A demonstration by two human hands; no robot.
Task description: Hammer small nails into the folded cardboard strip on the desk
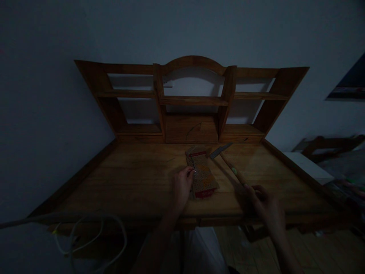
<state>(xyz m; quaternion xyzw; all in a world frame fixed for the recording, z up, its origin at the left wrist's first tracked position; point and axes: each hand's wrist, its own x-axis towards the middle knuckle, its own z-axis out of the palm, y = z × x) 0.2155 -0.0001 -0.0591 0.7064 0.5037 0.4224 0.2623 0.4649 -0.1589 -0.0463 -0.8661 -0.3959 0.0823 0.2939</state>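
Observation:
A patterned brown packet (202, 173) with red bands at both ends lies flat on the wooden desk (137, 179). My left hand (182, 186) rests at the packet's left edge, its fingertips pinching that edge. My right hand (264, 203) is closed round the near end of a long wooden stick (234, 171) that slants away toward the packet's far right corner. A knife blade (221, 150) lies on the desk near the stick's far end. The scene is very dark.
A wooden hutch with bare shelves (192, 101) stands at the back of the desk against a pale wall. A white cable (94, 236) loops off the desk's front left corner. Furniture and clutter (330, 160) sit to the right.

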